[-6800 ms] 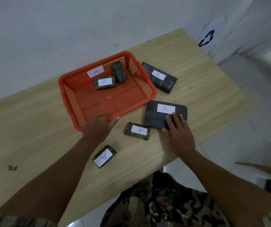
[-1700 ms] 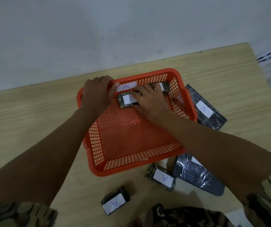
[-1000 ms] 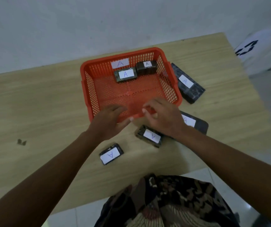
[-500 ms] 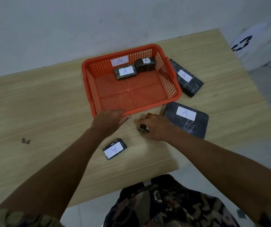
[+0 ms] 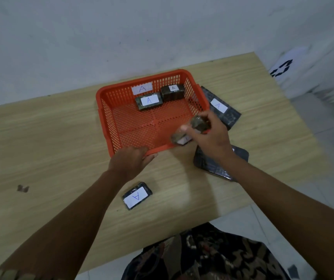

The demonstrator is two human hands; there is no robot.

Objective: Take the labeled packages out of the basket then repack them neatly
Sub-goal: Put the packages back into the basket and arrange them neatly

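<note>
An orange basket [image 5: 109, 120] stands on the wooden table [image 5: 41, 142], with an "A" label on its far wall. Two dark labeled packages lie at its far end: a flat package [image 5: 149, 101] and an upright package [image 5: 172, 92]. My left hand [image 5: 130, 161] grips the basket's near rim. My right hand [image 5: 210, 136] holds a small dark package [image 5: 192, 129] tilted over the basket's near right corner. On the table lie a small labeled package [image 5: 137, 196], a large dark package [image 5: 212, 166] partly hidden by my right arm, and a long package [image 5: 220, 107] right of the basket.
The table's near edge runs just below the small labeled package, with tiled floor and my patterned clothing [image 5: 202, 257] beyond it. A grey wall rises behind the table. A small dark mark [image 5: 22, 188] sits on the wood at the left.
My right hand has picked the small package up from the table and raised it over the basket's near right corner. My left hand stays on the near rim.
</note>
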